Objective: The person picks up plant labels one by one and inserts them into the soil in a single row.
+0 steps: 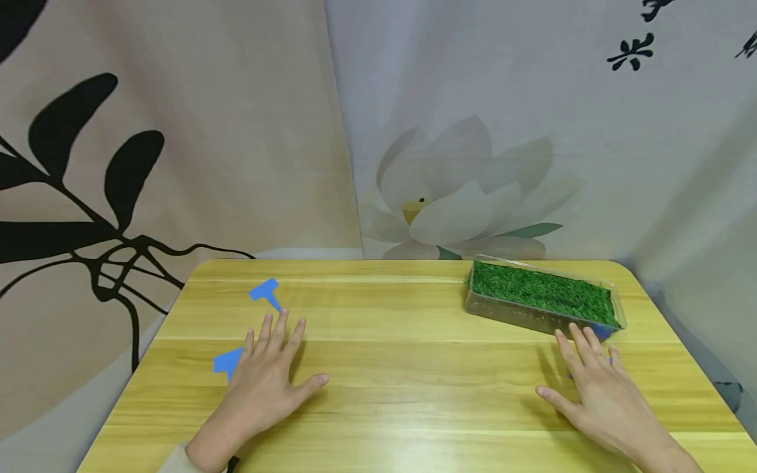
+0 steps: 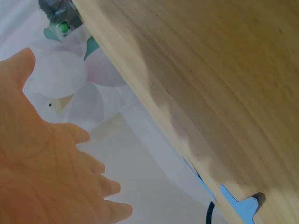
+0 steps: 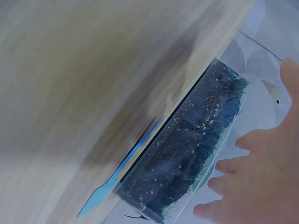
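My left hand (image 1: 266, 381) is held palm down above the left of the table, fingers spread and holding nothing. Beyond its fingertips lies a blue T-shaped plant label (image 1: 266, 291). A second blue label (image 1: 227, 362) is partly hidden behind that hand. Over at the right, my right hand (image 1: 606, 394) has its fingers spread, with nothing in them. Just past its fingertips stands a clear plastic box (image 1: 526, 318) with dark soil and green grass (image 1: 544, 289). A slim blue tool with a widened, pointed end (image 3: 100, 196) lies alongside the box, mostly covered by my right hand in the head view.
The wooden table (image 1: 408, 394) has rounded far corners. A printed curtain (image 1: 266, 131) with plants and a pale flower hangs right behind its far edge. Some blue shows at the box's near right corner.
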A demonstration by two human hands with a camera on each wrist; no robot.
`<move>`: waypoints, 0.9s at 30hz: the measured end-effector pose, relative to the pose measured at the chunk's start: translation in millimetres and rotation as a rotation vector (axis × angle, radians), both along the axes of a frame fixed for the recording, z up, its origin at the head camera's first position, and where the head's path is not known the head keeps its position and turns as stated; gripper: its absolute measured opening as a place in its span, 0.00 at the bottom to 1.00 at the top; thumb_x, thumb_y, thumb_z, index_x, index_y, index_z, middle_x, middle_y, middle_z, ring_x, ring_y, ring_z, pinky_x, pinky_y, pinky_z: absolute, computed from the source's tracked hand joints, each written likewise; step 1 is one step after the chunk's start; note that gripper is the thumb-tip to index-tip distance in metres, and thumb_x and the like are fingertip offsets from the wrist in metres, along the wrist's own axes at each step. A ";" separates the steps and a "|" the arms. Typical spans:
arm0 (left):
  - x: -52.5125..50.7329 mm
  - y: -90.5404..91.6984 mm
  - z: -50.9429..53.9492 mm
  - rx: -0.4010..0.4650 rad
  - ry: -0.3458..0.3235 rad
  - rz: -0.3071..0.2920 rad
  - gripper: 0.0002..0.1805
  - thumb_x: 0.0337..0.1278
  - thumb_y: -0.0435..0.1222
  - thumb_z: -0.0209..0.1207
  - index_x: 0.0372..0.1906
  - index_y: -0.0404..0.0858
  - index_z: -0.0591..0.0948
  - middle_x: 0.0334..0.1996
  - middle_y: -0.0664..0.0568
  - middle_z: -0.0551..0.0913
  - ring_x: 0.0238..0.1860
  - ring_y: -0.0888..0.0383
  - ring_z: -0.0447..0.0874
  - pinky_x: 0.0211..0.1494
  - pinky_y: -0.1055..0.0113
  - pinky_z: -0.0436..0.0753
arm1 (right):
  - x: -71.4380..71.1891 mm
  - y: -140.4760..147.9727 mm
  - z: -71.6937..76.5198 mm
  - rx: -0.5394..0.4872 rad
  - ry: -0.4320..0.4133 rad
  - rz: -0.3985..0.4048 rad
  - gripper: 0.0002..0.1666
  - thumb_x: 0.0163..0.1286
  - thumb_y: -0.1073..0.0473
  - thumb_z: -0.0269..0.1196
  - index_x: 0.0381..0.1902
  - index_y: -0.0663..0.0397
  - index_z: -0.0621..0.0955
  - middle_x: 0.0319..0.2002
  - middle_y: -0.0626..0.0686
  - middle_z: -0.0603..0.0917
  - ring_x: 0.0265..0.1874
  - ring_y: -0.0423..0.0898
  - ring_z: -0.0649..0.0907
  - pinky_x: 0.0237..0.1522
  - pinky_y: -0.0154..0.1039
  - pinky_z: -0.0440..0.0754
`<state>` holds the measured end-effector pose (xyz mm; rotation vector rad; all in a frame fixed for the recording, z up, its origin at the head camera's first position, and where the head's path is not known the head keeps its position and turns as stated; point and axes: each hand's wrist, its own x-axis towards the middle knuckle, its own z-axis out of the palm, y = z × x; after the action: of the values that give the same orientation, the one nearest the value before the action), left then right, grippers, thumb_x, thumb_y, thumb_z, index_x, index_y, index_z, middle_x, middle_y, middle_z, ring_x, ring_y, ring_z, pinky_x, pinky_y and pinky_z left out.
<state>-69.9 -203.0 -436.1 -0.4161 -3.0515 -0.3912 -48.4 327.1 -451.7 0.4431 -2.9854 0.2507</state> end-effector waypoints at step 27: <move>-0.7 5.6 2.2 0.020 0.005 -0.001 0.54 0.64 0.69 0.60 0.83 0.39 0.60 0.83 0.34 0.45 0.82 0.32 0.39 0.77 0.30 0.47 | -52.1 55.8 39.7 -0.125 0.127 -0.264 0.38 0.79 0.52 0.62 0.68 0.82 0.68 0.62 0.83 0.71 0.56 0.84 0.71 0.53 0.80 0.68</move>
<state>-70.7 -197.5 -433.9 -0.4172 -3.0396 -0.4191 -100.5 382.9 -412.0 0.0480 -2.8412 0.3653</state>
